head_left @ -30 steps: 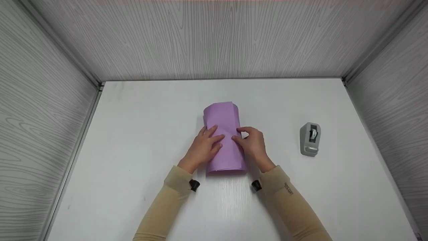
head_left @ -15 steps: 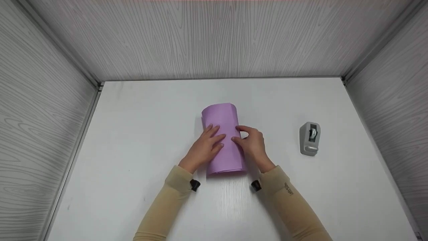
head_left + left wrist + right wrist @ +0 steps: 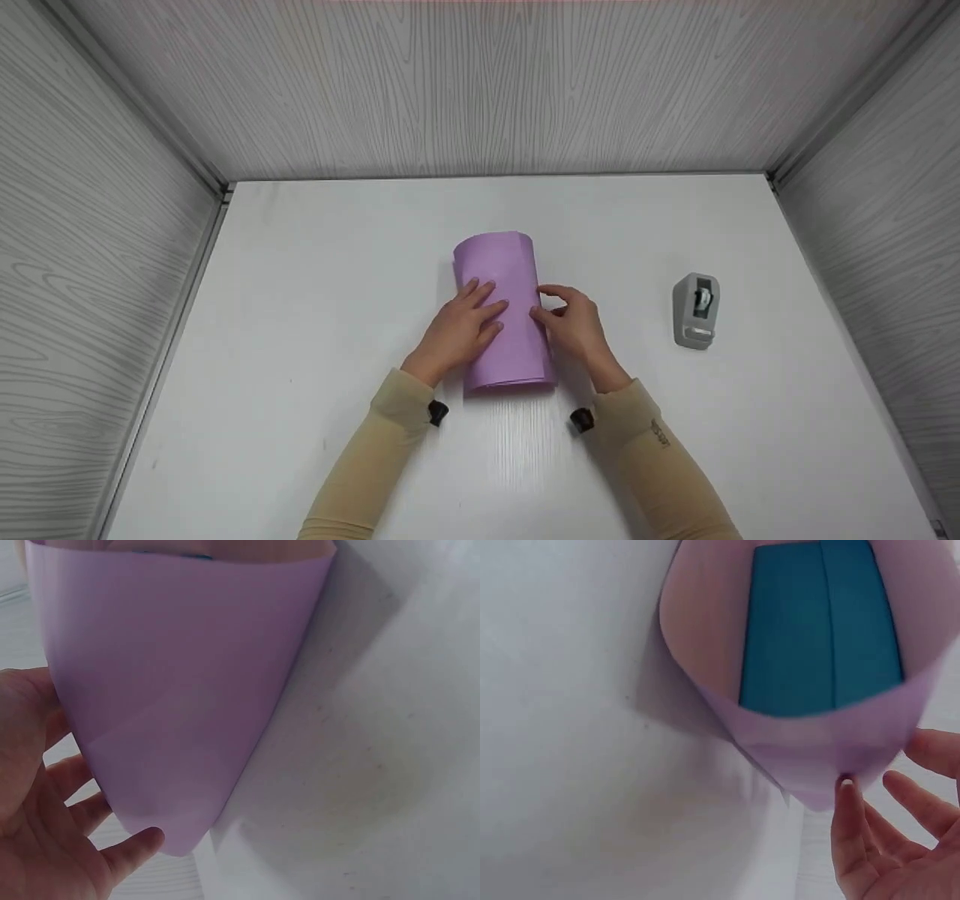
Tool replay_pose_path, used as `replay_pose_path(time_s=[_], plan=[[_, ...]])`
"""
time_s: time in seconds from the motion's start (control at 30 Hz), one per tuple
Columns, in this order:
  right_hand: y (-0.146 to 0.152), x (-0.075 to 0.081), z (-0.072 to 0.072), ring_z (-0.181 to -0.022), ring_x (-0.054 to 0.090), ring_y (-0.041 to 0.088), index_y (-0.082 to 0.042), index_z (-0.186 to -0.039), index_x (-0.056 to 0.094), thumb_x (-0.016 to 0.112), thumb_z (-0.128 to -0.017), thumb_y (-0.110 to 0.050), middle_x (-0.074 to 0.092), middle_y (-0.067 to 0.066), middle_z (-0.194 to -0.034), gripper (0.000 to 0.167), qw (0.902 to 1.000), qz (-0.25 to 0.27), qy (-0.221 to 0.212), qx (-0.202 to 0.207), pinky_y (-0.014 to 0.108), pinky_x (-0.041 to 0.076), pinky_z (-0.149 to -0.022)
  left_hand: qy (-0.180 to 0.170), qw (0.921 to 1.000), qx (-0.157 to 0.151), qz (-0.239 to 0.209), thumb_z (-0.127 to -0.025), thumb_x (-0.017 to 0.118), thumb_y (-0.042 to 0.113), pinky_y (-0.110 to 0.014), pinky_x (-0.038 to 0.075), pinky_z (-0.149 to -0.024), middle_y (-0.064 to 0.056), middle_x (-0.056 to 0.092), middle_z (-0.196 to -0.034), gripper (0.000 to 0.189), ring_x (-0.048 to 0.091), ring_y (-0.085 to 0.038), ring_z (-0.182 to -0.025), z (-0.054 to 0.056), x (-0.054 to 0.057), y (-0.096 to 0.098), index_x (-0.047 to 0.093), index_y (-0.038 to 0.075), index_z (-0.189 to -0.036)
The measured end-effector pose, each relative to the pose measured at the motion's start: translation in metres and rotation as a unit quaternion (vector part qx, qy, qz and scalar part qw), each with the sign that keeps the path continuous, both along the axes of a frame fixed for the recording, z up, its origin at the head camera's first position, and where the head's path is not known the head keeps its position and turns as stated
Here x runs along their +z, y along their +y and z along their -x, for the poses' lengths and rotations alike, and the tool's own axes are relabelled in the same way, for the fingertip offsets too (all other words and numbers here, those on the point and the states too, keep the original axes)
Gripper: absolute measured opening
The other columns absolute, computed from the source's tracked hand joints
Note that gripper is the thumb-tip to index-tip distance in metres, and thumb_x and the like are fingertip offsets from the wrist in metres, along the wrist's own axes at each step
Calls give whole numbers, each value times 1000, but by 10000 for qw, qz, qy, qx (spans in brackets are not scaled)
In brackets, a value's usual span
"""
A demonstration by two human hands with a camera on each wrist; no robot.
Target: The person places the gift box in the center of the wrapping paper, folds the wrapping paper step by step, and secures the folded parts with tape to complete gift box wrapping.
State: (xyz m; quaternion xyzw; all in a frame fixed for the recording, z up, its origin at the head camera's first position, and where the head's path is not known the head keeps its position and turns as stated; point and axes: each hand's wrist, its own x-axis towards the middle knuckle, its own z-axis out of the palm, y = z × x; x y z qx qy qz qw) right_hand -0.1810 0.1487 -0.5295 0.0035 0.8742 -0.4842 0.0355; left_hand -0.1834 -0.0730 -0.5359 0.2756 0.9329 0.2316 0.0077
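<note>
A sheet of purple paper lies rolled into a loose tube on the table. Inside the tube, the right wrist view shows a teal box-like thing with a seam running along it. My left hand rests on top of the paper with its fingers spread. At the right side of the tube, my right hand touches the paper with the thumb tip and index finger, which stand apart from each other. In the right wrist view a fingertip meets the paper just below its open end.
A grey tape dispenser stands to the right of the paper. Grey wood-grain panels close in the white table at the back and both sides.
My right hand has slid slightly right, its thumb now nearer the tube's right edge. The tube's far end has shifted slightly left and toward me. My left hand has hardly moved.
</note>
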Motion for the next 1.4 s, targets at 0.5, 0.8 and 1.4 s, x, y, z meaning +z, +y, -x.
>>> replay_pose_path(time_s=[0.5,0.8,1.4], plan=[[102,18,-33,-98,60,21,-3,-129,59,63,-97,-29,61,13,-119,41,9903,306,-29,-1356,21,51,-73,-65,9996,49,258,-100,55,35,-50,31,-111,-8,36,-155,44,22,-31,-146,-1,0,-2,56,18,-140],[160,20,-49,-104,56,18,-6,-132,59,60,-97,-32,59,11,-123,44,9644,68,-282,-2628,20,48,-74,-64,9996,58,270,-100,54,35,-51,32,-109,-8,36,-155,44,22,-30,-146,-1,-1,-2,56,18,-141],[203,-7,-41,-103,52,27,4,-132,57,47,-99,-45,58,21,-123,60,9545,-635,-1342,-2588,37,45,-80,-111,9997,91,216,-100,53,36,-52,32,-109,-7,36,-155,44,21,-29,-146,0,-2,0,57,18,-140]])
